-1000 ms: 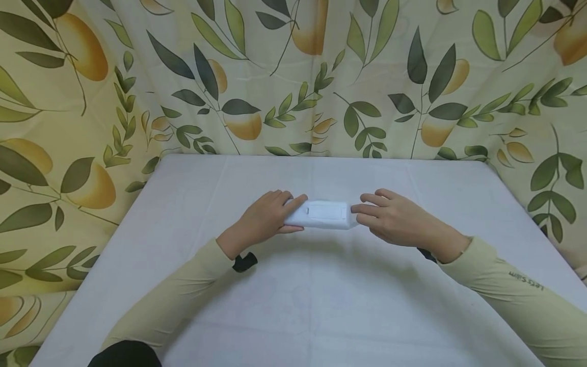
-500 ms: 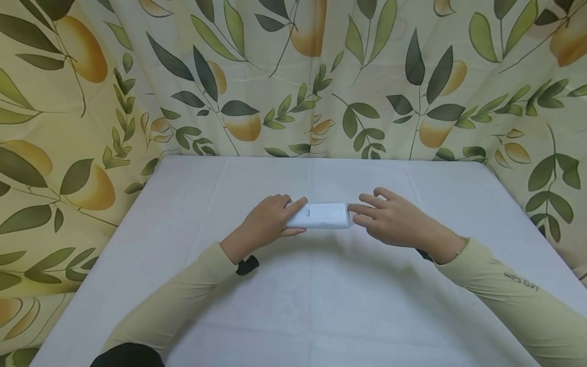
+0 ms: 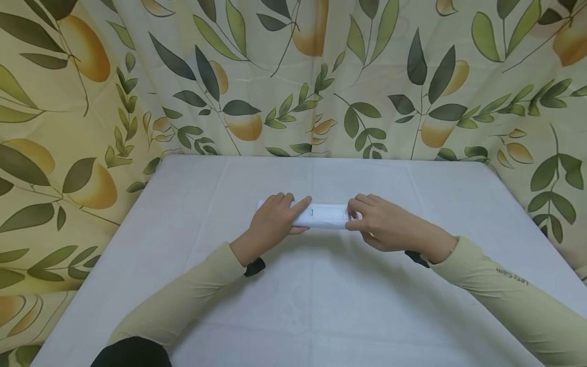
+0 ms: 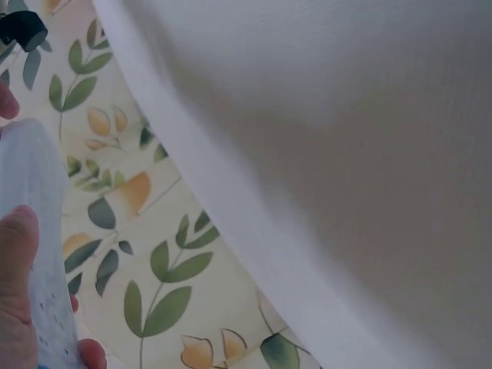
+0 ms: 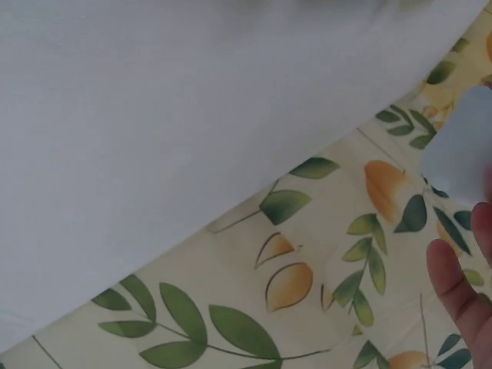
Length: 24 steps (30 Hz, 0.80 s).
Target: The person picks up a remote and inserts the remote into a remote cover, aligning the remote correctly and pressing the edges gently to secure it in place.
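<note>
A white remote control [image 3: 323,222] is held level over the table, back face up, with its battery cover showing. Something translucent, like a plastic sleeve, seems to wrap it, and small dark marks show on it in the left wrist view. My left hand [image 3: 271,220] grips its left part, thumb across the top and a finger below. At the right end, my right hand [image 3: 382,223] pinches the end with bent fingers and thumb; whether it has the sleeve or the remote itself, I cannot tell. In the right wrist view the thumb [image 5: 453,284] lies near the pale end [image 5: 461,146].
A white cloth covers the table [image 3: 312,295]. Behind and to the sides hangs a curtain [image 3: 284,76] printed with leaves and fruit. Dark straps [image 3: 255,267] sit at both wrists. A black round shape [image 3: 130,352] shows at the lower left.
The right hand's fingers, loosely spread at the remote control's right end before, have bent in and closed on that end. The left hand has shifted slightly to the right with its grip kept.
</note>
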Tool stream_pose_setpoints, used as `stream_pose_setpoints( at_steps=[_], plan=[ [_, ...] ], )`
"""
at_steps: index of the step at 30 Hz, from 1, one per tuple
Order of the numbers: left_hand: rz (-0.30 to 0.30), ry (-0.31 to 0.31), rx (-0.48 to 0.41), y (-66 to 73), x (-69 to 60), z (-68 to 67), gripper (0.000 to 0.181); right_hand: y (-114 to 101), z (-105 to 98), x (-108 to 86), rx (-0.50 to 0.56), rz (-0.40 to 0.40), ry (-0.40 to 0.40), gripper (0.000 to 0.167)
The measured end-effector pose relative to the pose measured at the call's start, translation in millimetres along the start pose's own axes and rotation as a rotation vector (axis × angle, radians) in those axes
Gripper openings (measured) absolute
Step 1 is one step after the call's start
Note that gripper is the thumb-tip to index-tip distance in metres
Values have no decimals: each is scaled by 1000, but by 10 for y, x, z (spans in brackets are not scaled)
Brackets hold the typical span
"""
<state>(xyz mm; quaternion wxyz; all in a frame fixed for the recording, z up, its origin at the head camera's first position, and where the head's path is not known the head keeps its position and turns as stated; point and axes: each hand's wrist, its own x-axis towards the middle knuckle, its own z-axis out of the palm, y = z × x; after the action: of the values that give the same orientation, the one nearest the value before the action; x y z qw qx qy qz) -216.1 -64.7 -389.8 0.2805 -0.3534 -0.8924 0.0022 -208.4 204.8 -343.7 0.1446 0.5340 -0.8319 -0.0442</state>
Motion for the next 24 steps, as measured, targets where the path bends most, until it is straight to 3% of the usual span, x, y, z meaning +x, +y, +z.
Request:
stream_pose_setpoints(
  at_steps=[5,8,18,24],
  plan=[
    [-1,13,10,31,-15,28,58,-30,-13,-18,93,33,-36,26],
    [16,20,4,45,-20,36,59,-56,-29,-30,88,31,-39,26],
    [80,-3,8,93,4,37,57,-102,-50,9,-225,-134,-8,29],
    [69,-20,-23,102,24,43,57,-73,-39,10,-261,-169,6,36]
  ],
)
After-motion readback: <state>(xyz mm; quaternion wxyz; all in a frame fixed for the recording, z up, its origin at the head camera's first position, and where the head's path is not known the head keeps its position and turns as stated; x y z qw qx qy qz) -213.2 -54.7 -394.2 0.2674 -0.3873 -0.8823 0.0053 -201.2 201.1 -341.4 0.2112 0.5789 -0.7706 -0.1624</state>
